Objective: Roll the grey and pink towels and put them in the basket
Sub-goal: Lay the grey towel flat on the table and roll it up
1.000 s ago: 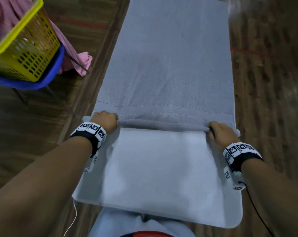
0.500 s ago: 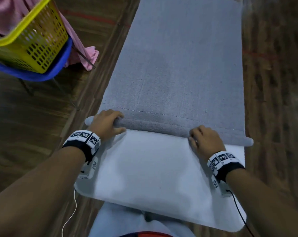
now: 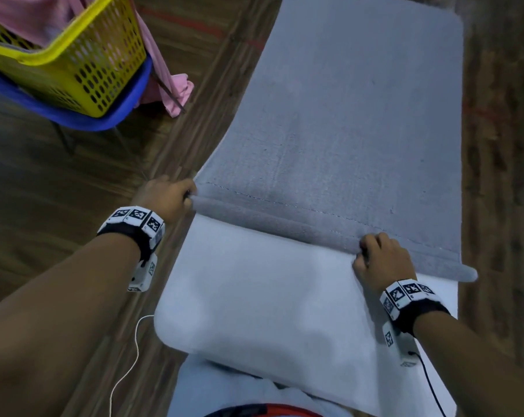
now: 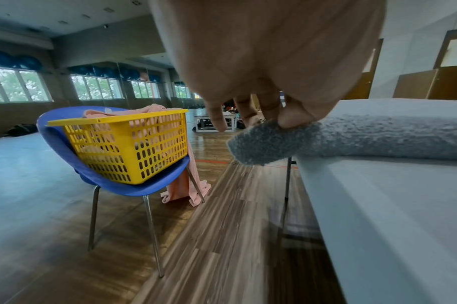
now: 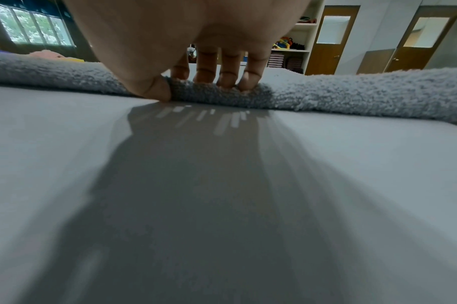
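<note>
A grey towel [image 3: 354, 121] lies spread along a white table [image 3: 269, 311], its near edge turned into a thin roll [image 3: 285, 224]. My left hand [image 3: 167, 197] pinches the roll's left end [image 4: 263, 144], which sticks out past the table edge. My right hand [image 3: 375, 257] grips the roll [image 5: 217, 92] near its right end, fingers curled over the top and thumb at the front. The pink towel [image 3: 170, 76] hangs out of a yellow basket [image 3: 83, 58] at the upper left and drapes toward the floor [image 4: 183, 185].
The basket [image 4: 128, 144] sits on a blue chair [image 3: 110, 115] with metal legs, left of the table on a wooden floor [image 3: 59, 182]. The bare table top [image 5: 222, 195] lies between me and the roll. Thin cables trail from both wrist cameras.
The roll has turned slightly further along the towel. My left hand slid out to the roll's left tip, and my right hand stayed a little in from the right end.
</note>
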The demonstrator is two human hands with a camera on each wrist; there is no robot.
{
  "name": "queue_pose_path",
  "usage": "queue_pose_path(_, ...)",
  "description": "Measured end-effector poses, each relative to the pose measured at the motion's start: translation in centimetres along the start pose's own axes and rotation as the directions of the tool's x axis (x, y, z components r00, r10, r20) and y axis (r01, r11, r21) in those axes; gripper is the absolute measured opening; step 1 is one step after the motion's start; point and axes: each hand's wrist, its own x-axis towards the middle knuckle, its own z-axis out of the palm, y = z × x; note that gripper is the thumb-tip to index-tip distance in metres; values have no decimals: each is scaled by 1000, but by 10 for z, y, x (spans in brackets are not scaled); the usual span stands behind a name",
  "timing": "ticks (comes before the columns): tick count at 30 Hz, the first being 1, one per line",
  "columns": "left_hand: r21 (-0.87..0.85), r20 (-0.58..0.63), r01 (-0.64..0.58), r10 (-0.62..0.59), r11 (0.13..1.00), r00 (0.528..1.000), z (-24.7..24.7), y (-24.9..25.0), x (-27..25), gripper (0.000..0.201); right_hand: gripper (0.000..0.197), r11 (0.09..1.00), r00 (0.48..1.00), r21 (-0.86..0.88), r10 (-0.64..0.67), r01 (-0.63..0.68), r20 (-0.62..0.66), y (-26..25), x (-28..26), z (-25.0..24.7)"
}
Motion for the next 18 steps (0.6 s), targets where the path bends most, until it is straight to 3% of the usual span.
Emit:
queue_pose_path(3,50,-120,10,-4,999,993,1,6,2,29,21,1000,1000,-1,23,-23,18,0,4,-2)
queue_pose_path(6,122,-286,-58,91,991,954,9,27,-8,34,26,999,999,-6,47,-47,4,7,1,-3)
queue_pose_path(10,82,-239,-319,329,944,914,29,53,-31,35,31,994,994,-24,108,-108,-3,31,-10,-2)
queue_pose_path(14,37,-259,-283,283,958,923,30,59,-25,33,25,992,992,-20,124,-123,12,58,-8,-7)
queue_pose_path(18,83,-230,-286,298,955,927,21,65,-7,13,24,991,991,3,130,-130,36,67,5,-16)
